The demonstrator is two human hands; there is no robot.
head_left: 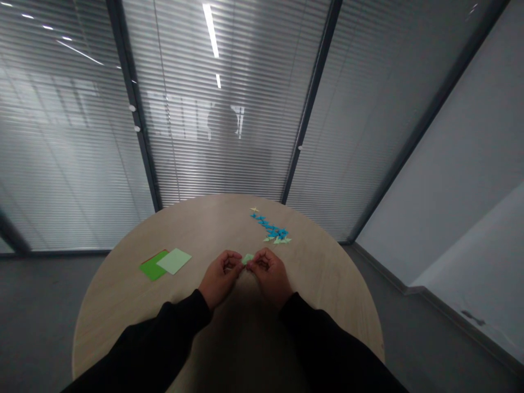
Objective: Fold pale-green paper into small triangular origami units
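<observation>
Pale green paper (247,259), half hidden between left hand (221,278) and right hand (270,275).

Tabletop (123,305): wood-grain finish, smooth, matt. Green sheets (152,267): matt paper. Folded blue pieces (268,225): paper, matt. Held scrap (247,259): pale green paper. Sleeves (143,349): black cloth. Wall panes (229,136): glossy glass.

Small pale green folded paper piece (247,259), held between the fingertips of left hand (220,278) and right hand (270,275), mostly hidden at the inner edges. Sits tilted, its narrow end pointing up-right. Exact fold shape too small to tell.
</observation>
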